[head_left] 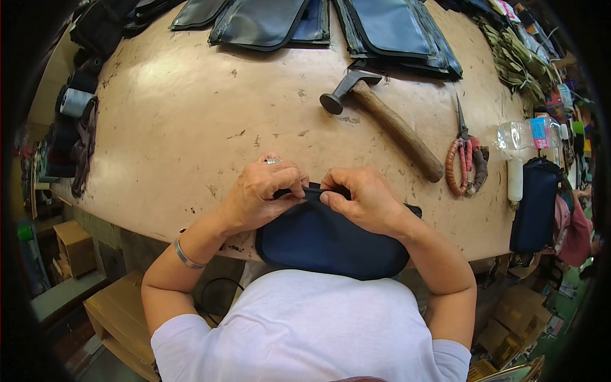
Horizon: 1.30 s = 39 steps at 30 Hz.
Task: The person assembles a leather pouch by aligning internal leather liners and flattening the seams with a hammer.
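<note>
A dark blue pouch [331, 239] with black edging lies at the table's front edge, against my white shirt. Its upper black edge is pinched by my left hand [264, 191], which wears a ring, between thumb and fingers. Just to the right, my right hand [363, 197] grips the same edge with thumb and forefinger. A small gap separates the two hands, and a short stretch of the edging shows between them. The parts of the pouch under my palms are hidden.
A hammer [398, 127] lies beyond my right hand, with scissors [463, 153] to its right. Stacked dark panels [394, 28] sit at the far side. A plastic bottle [525, 134], white tube [515, 181] and finished blue case [536, 204] line the right edge; thread spools [76, 102] stand left.
</note>
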Available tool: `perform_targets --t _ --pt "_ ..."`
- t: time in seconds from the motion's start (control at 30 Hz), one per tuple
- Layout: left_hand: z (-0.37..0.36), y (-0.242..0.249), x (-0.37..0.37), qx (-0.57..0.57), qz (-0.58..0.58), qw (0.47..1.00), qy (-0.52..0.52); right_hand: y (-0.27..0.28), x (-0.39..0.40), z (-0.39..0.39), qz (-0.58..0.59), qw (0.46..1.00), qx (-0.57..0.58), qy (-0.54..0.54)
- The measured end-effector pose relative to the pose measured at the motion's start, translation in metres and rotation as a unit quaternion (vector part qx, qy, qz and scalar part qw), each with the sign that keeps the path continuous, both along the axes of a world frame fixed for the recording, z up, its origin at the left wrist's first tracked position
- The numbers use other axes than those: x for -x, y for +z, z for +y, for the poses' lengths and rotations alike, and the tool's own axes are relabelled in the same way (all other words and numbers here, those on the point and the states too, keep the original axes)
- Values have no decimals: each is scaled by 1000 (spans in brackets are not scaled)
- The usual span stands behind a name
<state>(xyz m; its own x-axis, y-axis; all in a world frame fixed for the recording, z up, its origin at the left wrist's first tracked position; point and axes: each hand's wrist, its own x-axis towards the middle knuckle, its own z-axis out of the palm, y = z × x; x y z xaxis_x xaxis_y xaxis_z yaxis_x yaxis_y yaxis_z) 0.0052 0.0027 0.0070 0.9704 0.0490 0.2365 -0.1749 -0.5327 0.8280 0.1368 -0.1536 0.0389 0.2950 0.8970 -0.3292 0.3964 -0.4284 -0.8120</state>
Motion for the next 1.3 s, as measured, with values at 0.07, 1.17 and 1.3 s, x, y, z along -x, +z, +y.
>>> perform_targets --t 0.07,1.17,1.3 --pt "0 1 -1 -7 -2 1000 -4 0 -1 2 -4 1000 22 5" --pt "-59 58 53 -495 -249 833 -11 0 3 -140 -487 812 -320 -19" --pt "-66 64 63 -523 -243 815 -55 -7 10 -154 -558 758 -337 3"
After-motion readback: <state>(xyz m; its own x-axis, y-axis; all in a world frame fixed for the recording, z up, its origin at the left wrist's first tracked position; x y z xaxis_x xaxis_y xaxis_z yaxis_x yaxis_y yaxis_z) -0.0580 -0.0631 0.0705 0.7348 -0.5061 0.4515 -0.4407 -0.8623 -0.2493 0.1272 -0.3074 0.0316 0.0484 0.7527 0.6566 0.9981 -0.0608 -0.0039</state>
